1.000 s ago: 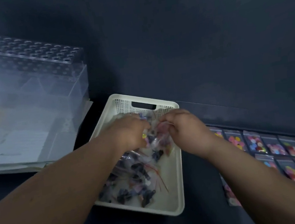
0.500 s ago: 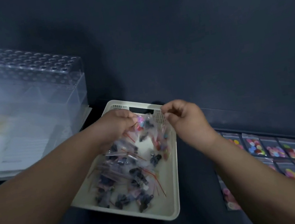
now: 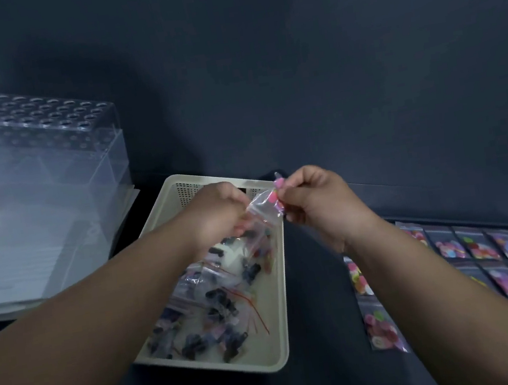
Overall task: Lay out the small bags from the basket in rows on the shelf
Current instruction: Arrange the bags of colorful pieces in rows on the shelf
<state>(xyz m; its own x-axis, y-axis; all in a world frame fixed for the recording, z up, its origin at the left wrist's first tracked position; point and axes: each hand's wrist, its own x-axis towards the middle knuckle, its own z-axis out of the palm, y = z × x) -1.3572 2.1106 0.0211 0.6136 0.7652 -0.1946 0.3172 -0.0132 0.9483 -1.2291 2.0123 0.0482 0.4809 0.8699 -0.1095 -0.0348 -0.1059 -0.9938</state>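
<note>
A cream plastic basket [image 3: 281, 302] stands on the dark shelf and holds several small clear bags [image 3: 210, 309] with dark pieces and red seal strips. Above its far end, my right hand [image 3: 315, 200] pinches one small clear bag [image 3: 264, 205] with pink pieces by its right edge. My left hand [image 3: 216, 212] holds the same bag from the left, and possibly more bags under its fingers. Rows of small bags with colourful pieces [image 3: 491, 266] lie flat on the shelf to the right.
A clear plastic box with a perforated lid [image 3: 32, 177] sits on papers at the left, close to the basket. The dark back wall [image 3: 328, 84] rises right behind the basket. A bare dark strip of shelf [image 3: 322, 313] separates basket and laid-out bags.
Both hands have risen out of the basket's pile and drawn apart, with one small bag now stretched between them above the basket's far end. The view has shifted slightly.
</note>
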